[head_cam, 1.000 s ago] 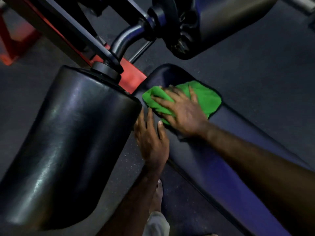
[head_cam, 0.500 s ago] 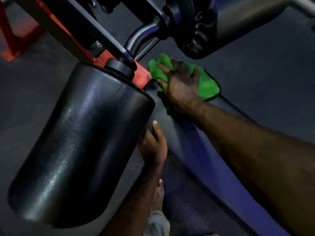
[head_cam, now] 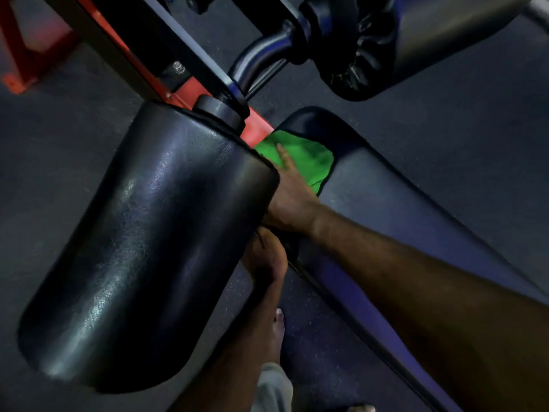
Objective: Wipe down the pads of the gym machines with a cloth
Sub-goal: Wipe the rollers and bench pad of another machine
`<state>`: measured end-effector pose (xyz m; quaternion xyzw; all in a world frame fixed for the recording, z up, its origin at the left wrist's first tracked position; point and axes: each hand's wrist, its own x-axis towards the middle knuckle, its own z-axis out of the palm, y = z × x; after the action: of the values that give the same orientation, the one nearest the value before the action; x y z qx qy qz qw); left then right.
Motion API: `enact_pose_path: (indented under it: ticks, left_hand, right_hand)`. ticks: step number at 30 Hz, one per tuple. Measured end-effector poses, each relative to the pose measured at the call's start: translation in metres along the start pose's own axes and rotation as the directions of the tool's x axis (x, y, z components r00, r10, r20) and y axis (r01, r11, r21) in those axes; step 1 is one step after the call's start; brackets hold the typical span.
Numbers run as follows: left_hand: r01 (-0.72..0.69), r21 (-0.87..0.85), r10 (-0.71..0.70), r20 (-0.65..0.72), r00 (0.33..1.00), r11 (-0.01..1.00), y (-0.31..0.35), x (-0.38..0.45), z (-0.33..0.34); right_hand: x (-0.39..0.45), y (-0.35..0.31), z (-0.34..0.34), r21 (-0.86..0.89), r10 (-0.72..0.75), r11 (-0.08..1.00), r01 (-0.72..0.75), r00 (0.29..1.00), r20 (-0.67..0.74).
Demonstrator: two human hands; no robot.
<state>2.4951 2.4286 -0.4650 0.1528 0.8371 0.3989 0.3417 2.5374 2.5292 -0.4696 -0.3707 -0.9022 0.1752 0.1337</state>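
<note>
Pressing the green cloth (head_cam: 309, 162) flat-fingered on the bench pad (head_cam: 401, 203), right hand (head_cam: 292, 200) works (left hand's (head_cam: 267, 257) fingers hidden).

My right hand (head_cam: 292, 193) reaches forward with fingers stretched flat, palm down, forearm running back to the lower right. My left hand (head_cam: 266, 258) sits just behind it, its fingers hidden.
</note>
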Motion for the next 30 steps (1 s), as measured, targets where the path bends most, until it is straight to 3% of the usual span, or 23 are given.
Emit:
enact_pose_path:
  ticks: [1, 4, 5, 9, 10, 11, 13, 14, 15, 17, 18, 19, 20, 21, 23, 24, 25, 27, 28, 29, 30]
  left_hand:
    - [-0.015, -0.059, 0.013, -0.041, 0.999, 0.998, -0.001, -0.002, 0.002]
    - [-0.012, -0.242, -0.02, -0.128, 0.992, 0.97, 0.005, -0.007, 0.016]
    - [0.01, -0.294, -0.054, -0.14, 0.989, 0.956, 0.005, -0.008, 0.022]
    - [0.063, -0.506, -0.146, -0.126, 0.981, 0.86, -0.013, 0.0, 0.037]
    - [0.075, -0.51, -0.15, -0.107, 0.983, 0.857, -0.018, 0.003, 0.036]
    - [0.099, -0.511, -0.155, -0.067, 0.986, 0.854, -0.025, 0.004, 0.036]
    - [0.144, -0.516, -0.175, -0.011, 0.985, 0.844, -0.029, 0.0, 0.037]
    - [0.142, -0.503, -0.182, -0.031, 0.983, 0.853, -0.028, -0.004, 0.038]
    - [0.123, -0.473, -0.17, -0.058, 0.984, 0.872, -0.03, -0.008, 0.039]
    - [0.113, -0.403, -0.167, -0.1, 0.981, 0.908, -0.034, -0.014, 0.043]
    - [0.127, -0.384, -0.178, -0.099, 0.979, 0.915, -0.032, -0.019, 0.043]
    - [0.131, -0.377, -0.184, -0.107, 0.977, 0.917, -0.033, -0.026, 0.042]
    - [0.131, -0.367, -0.18, -0.103, 0.978, 0.921, -0.035, -0.032, 0.042]
    - [0.132, -0.364, -0.175, -0.086, 0.981, 0.922, -0.04, -0.038, 0.042]
    - [0.141, -0.332, -0.166, -0.047, 0.985, 0.933, -0.044, -0.051, 0.042]
    - [0.14, -0.303, -0.154, -0.024, 0.988, 0.943, -0.048, -0.059, 0.043]
    - [0.136, -0.269, -0.146, -0.018, 0.989, 0.954, -0.052, -0.064, 0.042]
    - [0.107, -0.187, -0.119, -0.056, 0.991, 0.976, -0.058, -0.077, 0.043]
    - [0.101, -0.173, -0.114, -0.063, 0.992, 0.98, -0.059, -0.084, 0.042]
    - [0.087, -0.173, -0.098, -0.056, 0.994, 0.981, -0.061, -0.094, 0.041]
    - [0.069, -0.163, -0.077, -0.044, 0.996, 0.984, -0.064, -0.103, 0.04]
  right_hand:
    - [-0.003, 0.009, -0.008, -0.026, 0.022, 0.999, -0.021, 1.0, 0.004]
    - [-0.014, 0.016, -0.019, -0.031, 0.348, 0.936, -0.349, 0.937, -0.04]
    - [-0.019, 0.009, -0.017, -0.049, 0.36, 0.931, -0.361, 0.933, -0.02]
    - [-0.053, 0.02, -0.019, -0.115, 0.024, 0.993, -0.008, 0.991, 0.131]
    - [-0.061, 0.032, -0.023, -0.128, 0.069, 0.99, -0.056, 0.993, 0.095]
    - [-0.07, 0.041, -0.027, -0.129, 0.202, 0.972, -0.197, 0.979, 0.023]
    - [-0.088, 0.038, -0.025, -0.081, 0.527, 0.838, -0.539, 0.839, -0.135]
    - [-0.096, 0.028, -0.023, -0.075, 0.58, 0.8, -0.595, 0.8, -0.154]
    - [-0.104, 0.015, -0.019, -0.097, 0.549, 0.822, -0.561, 0.826, -0.129]
    - [-0.125, 0.0, -0.017, -0.147, 0.296, 0.945, -0.292, 0.955, 0.003]
    - [-0.135, 0.004, -0.021, -0.164, 0.184, 0.971, -0.172, 0.981, 0.063]
    - [-0.143, 0.013, -0.026, -0.18, 0.142, 0.976, -0.126, 0.987, 0.079]
    - [-0.148, 0.022, -0.029, -0.184, 0.19, 0.967, -0.178, 0.981, 0.046]
    - [-0.152, 0.027, -0.03, -0.166, 0.322, 0.932, -0.322, 0.946, -0.024]
    - [-0.16, 0.018, -0.029, -0.06, 0.623, 0.769, -0.637, 0.767, -0.157]
    - [-0.165, 0.007, -0.027, -0.056, 0.668, 0.728, -0.683, 0.725, -0.169]
    - [-0.171, -0.003, -0.022, -0.097, 0.631, 0.758, -0.645, 0.763, -0.142]
    - [-0.196, -0.012, -0.022, -0.18, 0.41, 0.897, -0.404, 0.912, -0.001]
    - [-0.208, -0.006, -0.028, -0.201, 0.326, 0.929, -0.31, 0.944, 0.052]
    - [-0.22, 0.004, -0.035, -0.219, 0.326, 0.926, -0.307, 0.944, 0.052]
    - [-0.23, 0.012, -0.037, -0.218, 0.414, 0.89, -0.401, 0.91, 0.011]
